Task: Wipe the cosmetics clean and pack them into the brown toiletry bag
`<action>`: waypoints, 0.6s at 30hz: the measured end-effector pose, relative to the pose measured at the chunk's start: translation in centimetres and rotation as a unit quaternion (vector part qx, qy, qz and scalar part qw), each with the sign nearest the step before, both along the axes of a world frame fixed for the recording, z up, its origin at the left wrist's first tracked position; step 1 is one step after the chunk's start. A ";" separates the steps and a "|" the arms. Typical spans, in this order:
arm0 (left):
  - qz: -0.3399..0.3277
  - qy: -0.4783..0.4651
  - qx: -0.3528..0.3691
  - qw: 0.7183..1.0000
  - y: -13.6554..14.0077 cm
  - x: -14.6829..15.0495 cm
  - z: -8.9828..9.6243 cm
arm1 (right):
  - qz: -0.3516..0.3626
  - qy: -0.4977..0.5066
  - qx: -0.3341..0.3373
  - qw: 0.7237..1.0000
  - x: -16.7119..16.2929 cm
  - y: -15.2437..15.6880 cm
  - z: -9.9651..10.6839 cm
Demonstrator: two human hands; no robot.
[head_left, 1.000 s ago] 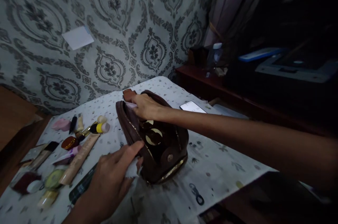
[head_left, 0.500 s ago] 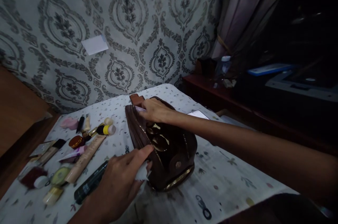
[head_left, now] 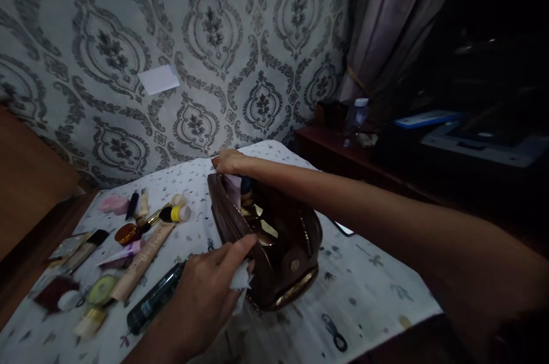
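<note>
A dark brown leather handbag [head_left: 278, 290] stands unzipped on the cloth, with gold-coloured shiny items [head_left: 268, 232] inside. My left hand [head_left: 210, 295] is closed on the near left edge of its opening, and a crumpled white tissue [head_left: 242, 277] is tucked in the same fingers. Beyond the bag's far end, my right hand [head_left: 230, 162] is closed on a tan leather piece [head_left: 215, 163], most of which it covers. A pale pinkish sheet or packet [head_left: 233, 190] stands at the far end inside the bag, beside a dark blue item [head_left: 246, 186].
Left of the bag lie several cosmetics: a dark green bottle [head_left: 154, 298], a long beige tube [head_left: 143, 261], an amber-lidded jar [head_left: 127, 233] and a pink puff [head_left: 114, 204]. A phone [head_left: 344, 228] lies right of the bag, partly under my right arm. A plastic bottle [head_left: 358, 115] stands on the dark red side table [head_left: 317, 138].
My right hand has moved from inside the bag's far end to the tan leather piece behind it, leaving the pale packet in the bag. My left hand keeps its hold.
</note>
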State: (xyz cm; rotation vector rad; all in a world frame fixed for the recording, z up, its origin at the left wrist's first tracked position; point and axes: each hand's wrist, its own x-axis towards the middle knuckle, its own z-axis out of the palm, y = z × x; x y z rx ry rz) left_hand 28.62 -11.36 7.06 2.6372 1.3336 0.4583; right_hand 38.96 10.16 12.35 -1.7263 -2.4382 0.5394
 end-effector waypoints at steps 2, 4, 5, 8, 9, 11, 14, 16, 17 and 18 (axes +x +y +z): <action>-0.002 -0.004 0.007 1.000 0.0 0.0 0.0 | 0.014 -0.016 -0.014 1.000 -0.6 0.4 0.2; -0.008 -0.014 0.010 1.000 0.0 0.0 0.0 | 0.032 -0.033 -0.027 0.999 -1.0 0.6 0.3; -0.012 -0.018 0.011 1.000 0.0 0.0 -0.1 | 0.042 -0.041 -0.030 0.998 -1.1 0.7 0.3; -0.011 -0.026 0.012 1.000 0.0 0.0 -0.2 | 0.065 -0.058 -0.029 0.996 -1.1 0.8 0.1; -0.009 -0.026 0.011 1.000 0.0 0.0 -0.2 | 0.070 -0.062 -0.027 0.995 -1.1 0.8 0.1; -0.003 -0.024 0.005 1.000 0.0 0.0 -0.2 | 0.075 -0.063 -0.023 0.995 -1.0 0.7 -0.1; 0.005 -0.020 -0.011 1.000 -0.1 0.0 0.1 | 0.076 -0.053 -0.015 0.996 -0.8 0.3 -0.2; 0.006 -0.018 -0.020 1.000 -0.2 0.0 0.2 | 0.073 -0.043 -0.009 0.996 -0.8 0.1 -0.3; 0.006 -0.017 -0.023 1.000 -0.3 0.0 0.3 | 0.071 -0.038 -0.007 0.997 -0.7 -0.1 -0.3; 0.004 -0.018 -0.025 1.000 -0.3 0.0 0.3 | 0.069 -0.033 -0.006 0.997 -0.7 -0.1 -0.3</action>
